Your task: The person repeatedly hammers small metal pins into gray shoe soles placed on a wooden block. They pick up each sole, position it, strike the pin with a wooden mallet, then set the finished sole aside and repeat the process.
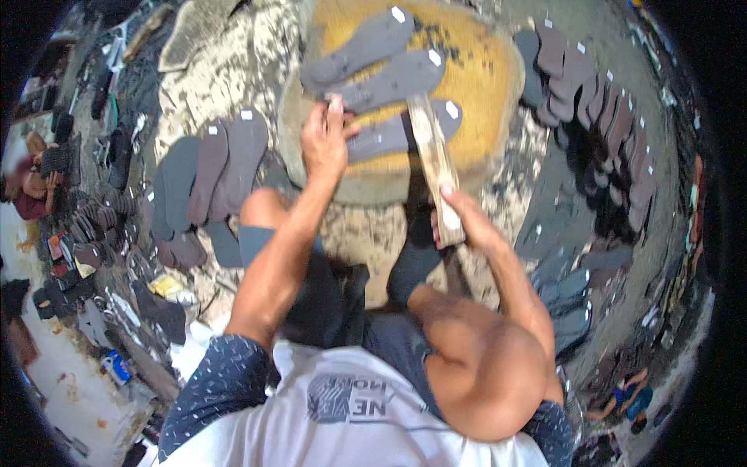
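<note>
Three dark grey shoe soles lie side by side on a round block with a worn yellow top: a far sole, a middle sole and a near sole. Each has a small white tag at its toe end. My left hand reaches the left ends of the middle and near soles, its fingers stretched and apart. Whether it presses on a sole is hard to make out. Wrapped in my right hand is a flat wooden stick, whose far end extends over the near sole toward the middle one.
More tagged soles lie left of the block, among them a brown sole; several overlapping soles form a curved row at right. My bent knees flank the block's near side. One person sits far left, another lower right.
</note>
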Available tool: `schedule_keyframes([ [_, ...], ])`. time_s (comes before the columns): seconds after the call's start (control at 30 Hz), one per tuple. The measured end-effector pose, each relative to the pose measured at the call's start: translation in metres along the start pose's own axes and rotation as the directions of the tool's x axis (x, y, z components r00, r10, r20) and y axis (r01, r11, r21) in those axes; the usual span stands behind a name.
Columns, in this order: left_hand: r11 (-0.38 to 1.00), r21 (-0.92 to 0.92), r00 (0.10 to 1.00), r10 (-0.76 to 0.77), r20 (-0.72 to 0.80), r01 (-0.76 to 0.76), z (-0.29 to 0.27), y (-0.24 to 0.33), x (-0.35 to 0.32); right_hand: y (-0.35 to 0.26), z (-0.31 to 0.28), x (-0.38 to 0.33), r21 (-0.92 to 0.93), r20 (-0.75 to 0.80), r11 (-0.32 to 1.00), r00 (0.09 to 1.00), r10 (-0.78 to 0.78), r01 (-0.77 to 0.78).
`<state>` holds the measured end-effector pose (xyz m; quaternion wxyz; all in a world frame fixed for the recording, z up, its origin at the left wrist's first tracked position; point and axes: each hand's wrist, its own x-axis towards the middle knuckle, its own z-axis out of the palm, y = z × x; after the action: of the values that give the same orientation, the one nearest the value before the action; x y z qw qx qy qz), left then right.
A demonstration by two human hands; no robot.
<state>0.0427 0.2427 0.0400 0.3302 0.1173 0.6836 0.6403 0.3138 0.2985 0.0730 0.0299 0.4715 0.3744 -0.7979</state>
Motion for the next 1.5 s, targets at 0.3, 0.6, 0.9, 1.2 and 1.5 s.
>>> schedule_keyframes([
  [0.3, 0.868, 0.398, 0.933, 0.175, 0.314, -0.297, -0.014, -0.005, -0.026, -0.003, 0.007, 0.004, 0.011, 0.039, 1.000, 0.999, 0.000, -0.001],
  [0.6, 0.709, 0.479, 0.843, 0.330, 0.424, -0.518, -0.014, -0.005, -0.024, -0.024, 0.009, -0.009, 0.013, 0.028, 0.999, 0.999, 0.031, -0.031],
  [0.9, 0.499, 0.423, 0.654, 0.575, 0.492, -0.757, -0.012, -0.012, -0.025, -0.121, 0.027, -0.103, -0.475, 0.274, 0.269, 0.432, -0.859, 0.838],
  [1.2, 0.648, 0.418, 0.766, 0.469, 0.440, -0.637, -0.009, -0.015, -0.014, -0.017, 0.002, -0.007, -0.128, 0.037, 0.986, 0.994, -0.103, 0.107],
  [1.5, 0.564, 0.279, 0.469, 0.223, 0.855, -0.777, -0.003, 0.007, -0.067, -0.010, 0.031, 0.006, -0.274, -0.103, 0.847, 0.862, -0.496, 0.455],
])
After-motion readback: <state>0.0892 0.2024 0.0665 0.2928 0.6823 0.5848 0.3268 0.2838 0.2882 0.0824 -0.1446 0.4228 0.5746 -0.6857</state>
